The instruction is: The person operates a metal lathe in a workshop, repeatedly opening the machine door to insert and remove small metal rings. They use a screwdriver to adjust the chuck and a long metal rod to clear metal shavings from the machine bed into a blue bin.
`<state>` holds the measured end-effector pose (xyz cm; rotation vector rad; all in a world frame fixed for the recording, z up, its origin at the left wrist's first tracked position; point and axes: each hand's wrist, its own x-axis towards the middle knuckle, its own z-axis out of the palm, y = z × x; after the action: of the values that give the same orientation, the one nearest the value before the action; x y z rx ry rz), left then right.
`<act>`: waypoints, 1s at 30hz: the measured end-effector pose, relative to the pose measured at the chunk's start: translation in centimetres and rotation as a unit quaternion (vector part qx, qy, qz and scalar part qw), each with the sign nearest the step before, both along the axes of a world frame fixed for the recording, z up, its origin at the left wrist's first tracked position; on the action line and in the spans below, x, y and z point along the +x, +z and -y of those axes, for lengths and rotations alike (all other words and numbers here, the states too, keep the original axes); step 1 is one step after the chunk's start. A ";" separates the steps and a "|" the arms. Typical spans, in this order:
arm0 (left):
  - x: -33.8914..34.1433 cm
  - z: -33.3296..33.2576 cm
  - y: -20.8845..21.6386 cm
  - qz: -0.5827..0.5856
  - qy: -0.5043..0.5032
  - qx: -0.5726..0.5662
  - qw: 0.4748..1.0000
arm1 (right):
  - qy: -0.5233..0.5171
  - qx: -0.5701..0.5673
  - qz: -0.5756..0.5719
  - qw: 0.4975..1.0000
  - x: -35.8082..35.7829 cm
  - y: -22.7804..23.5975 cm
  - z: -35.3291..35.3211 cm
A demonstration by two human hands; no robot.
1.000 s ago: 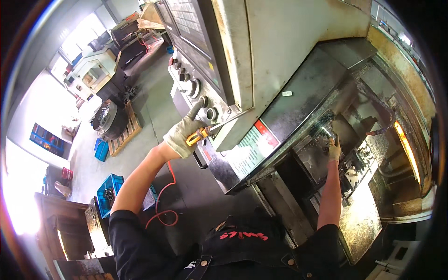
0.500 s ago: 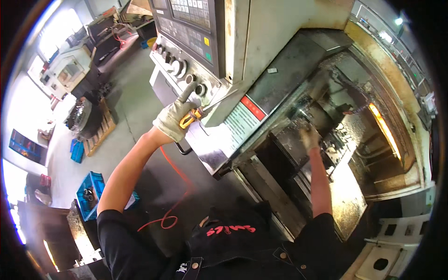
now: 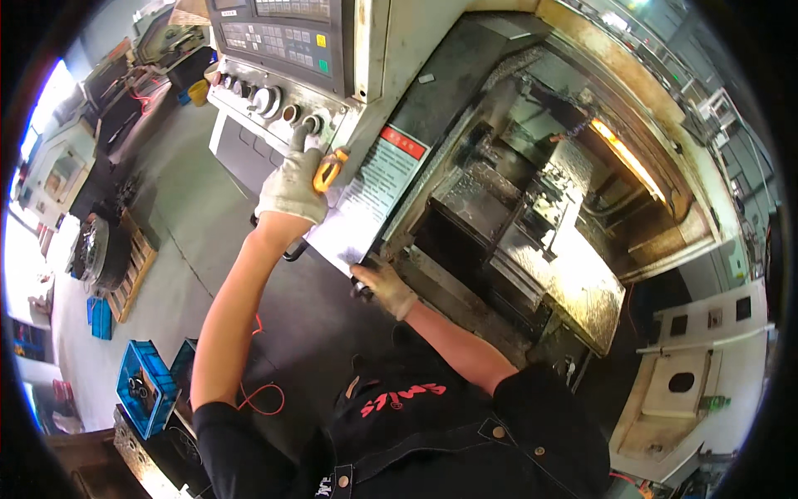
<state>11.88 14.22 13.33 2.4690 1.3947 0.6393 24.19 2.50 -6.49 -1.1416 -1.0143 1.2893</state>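
Note:
My left hand (image 3: 291,183), in a pale work glove, is at the machine's control panel (image 3: 287,108). Its raised index finger rests on a round push button (image 3: 312,125) at the lower right of the panel. An orange-handled tool (image 3: 331,170) sits in the same hand by the thumb; its kind cannot be made out. My right hand (image 3: 386,287), gloved too, is below the printed sign sheet (image 3: 370,195), outside the machine's opening. Its fingers are closed around a small dark metal part (image 3: 361,288), mostly hidden by the glove.
The open lathe (image 3: 532,200) is at right, with a lit lamp strip (image 3: 628,158) and a wet metal tray (image 3: 573,291). Blue crates (image 3: 150,387) stand at lower left beside a red hose (image 3: 262,399). A wooden pallet (image 3: 137,266) lies farther left.
My right hand has come out of the machine's interior, down and left, with a small dark part in it. My left index finger has shifted to the button farther right. The view has swung.

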 end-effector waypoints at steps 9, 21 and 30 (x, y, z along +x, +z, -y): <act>-7.5 7.7 -19.2 0.443 0.071 -0.188 0.874 | -0.004 -0.118 -0.121 0.986 -0.5 -0.8 1.2; -26.3 40.9 -45.3 0.034 0.402 -0.404 0.821 | -0.032 -0.071 -0.159 0.984 1.9 -0.5 9.4; -21.6 41.7 -42.0 -0.077 0.352 -0.413 0.837 | -0.033 -0.046 -0.103 0.993 6.4 2.0 21.4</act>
<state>-9.73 -27.45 -28.71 1.3237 2.0751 -0.0983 30.56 -18.86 -4.52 -1.0763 -0.7656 1.3800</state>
